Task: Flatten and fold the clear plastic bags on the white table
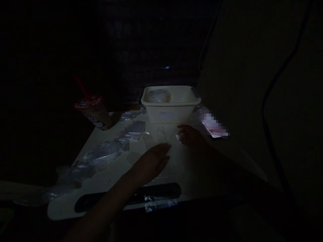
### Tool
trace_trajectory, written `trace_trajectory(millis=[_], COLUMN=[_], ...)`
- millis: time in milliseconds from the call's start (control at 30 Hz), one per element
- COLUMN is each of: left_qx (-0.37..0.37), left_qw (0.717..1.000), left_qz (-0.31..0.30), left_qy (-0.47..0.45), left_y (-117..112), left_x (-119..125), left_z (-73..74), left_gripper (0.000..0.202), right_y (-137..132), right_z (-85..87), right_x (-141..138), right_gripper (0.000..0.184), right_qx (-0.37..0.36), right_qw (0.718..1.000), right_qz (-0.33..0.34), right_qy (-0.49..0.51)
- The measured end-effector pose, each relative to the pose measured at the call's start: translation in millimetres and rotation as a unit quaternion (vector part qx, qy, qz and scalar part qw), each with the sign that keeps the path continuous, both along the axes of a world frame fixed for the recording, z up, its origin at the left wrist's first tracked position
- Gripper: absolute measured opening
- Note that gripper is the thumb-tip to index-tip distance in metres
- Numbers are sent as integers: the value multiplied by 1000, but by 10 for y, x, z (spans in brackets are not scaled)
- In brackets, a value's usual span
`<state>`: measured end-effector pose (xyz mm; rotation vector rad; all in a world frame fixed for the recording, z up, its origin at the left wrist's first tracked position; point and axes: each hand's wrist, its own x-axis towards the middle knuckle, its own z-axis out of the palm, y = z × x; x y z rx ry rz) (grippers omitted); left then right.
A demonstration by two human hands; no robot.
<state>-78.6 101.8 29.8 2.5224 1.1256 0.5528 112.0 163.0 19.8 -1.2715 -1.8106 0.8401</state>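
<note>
The scene is very dark. My left hand (152, 163) is low over the white table (111, 171), its fingers reaching right and its thumb apart from them; I see nothing held in it. My right hand (190, 136) is curled in front of the white plastic tub (171, 114), closed on a small piece of shiny clear plastic (180, 135). Between the hands and the tub, a clear plastic piece (160, 132) lies flat on the table. Inside the tub, at its left, sits a clear-wrapped bundle (158, 95).
A drink cup (97, 116) with a red straw stands at the table's left edge. Crumpled clear plastic (101, 154) and flat clear sleeves (136, 129) lie along the left side. A blurred pinkish packet (213, 124) is at right. A dark slot (164, 191) crosses the near edge.
</note>
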Motion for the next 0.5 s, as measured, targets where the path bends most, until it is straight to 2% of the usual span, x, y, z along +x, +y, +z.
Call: trace_trajectory(millis=[133,233,300,433,500], left_qx=[21,1,-9,27,48], left_qw=[997,993,993,995,996], left_qz=[40,43,25,26,6], left_qy=[-61,-106,-114,-98,-76], left_y=[266,429,492,530,539], left_x=[112,194,209,133,76], left_z=[-11,-32,-52,-87,-107], left_gripper=[57,67,63,43,30], right_y=[-10,-19,-18,32,76], right_z=[59,58,18,-111,-156], right_x=[-88,-129,-127,-66,-22], right_gripper=[41,46,45,13,7], right_qx=[69,86,74,128,129], right_qw=[995,994,994,983,979], right_qz=[7,42,67,125,157], right_qy=[-65,-60,-36,-41,-25])
